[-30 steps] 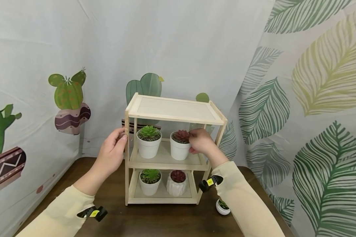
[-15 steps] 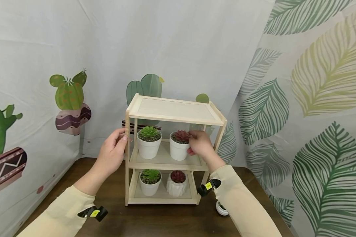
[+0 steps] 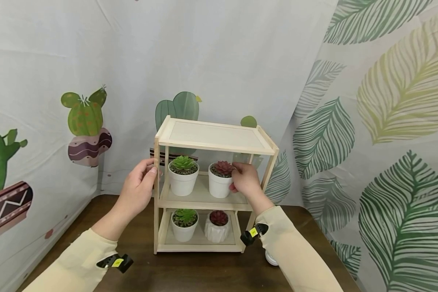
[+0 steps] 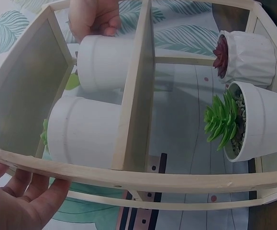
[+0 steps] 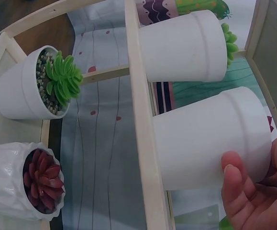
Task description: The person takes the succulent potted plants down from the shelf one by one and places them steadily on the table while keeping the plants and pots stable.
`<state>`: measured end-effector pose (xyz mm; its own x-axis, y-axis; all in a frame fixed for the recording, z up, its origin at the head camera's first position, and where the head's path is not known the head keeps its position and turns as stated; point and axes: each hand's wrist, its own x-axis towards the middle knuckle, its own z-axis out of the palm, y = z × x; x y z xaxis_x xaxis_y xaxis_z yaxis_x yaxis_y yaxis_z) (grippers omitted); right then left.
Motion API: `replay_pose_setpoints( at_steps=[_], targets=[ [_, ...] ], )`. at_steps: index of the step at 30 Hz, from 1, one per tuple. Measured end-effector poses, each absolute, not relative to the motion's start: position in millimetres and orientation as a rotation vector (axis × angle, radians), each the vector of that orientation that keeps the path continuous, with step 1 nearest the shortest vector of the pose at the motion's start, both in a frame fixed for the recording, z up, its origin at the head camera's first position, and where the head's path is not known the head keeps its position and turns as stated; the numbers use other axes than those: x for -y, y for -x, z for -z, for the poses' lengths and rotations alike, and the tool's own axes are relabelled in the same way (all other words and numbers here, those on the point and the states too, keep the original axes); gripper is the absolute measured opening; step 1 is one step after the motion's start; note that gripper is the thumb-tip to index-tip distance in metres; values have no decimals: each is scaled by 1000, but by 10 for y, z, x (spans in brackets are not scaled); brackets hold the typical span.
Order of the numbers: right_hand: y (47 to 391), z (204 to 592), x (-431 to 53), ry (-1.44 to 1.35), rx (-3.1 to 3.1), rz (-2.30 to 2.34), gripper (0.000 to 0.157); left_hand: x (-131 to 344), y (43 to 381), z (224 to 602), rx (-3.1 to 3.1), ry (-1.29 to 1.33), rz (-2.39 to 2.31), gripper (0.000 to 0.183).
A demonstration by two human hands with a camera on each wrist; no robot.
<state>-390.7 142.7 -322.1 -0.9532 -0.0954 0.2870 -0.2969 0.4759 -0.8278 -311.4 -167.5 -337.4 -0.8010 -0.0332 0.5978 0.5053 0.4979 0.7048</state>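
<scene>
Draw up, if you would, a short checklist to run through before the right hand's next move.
1. Left hand steadying the left rack post: ok, fingers grip it.
2. Right hand on the upper red-plant pot: ok, fingers curl against its side.
3. That pot upright: ok.
4. Gap to the upper green-plant pot: ok, not touching.
5. Small white object clear of the right sleeve: cannot tell, the sleeve partly hides it.

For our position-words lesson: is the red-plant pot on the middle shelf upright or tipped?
Upright: the white pot stands on the middle shelf, red plant uppermost, right hand holding its side.
</scene>
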Motion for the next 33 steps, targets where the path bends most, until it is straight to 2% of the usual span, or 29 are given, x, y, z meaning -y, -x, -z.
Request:
replay_pose_setpoints(
  at_steps=[33],
  targets=[
    [3944,3185,-1406,-287,2548,-1264,40,1672,3127,3384,2194,349,1313,42]
  ],
)
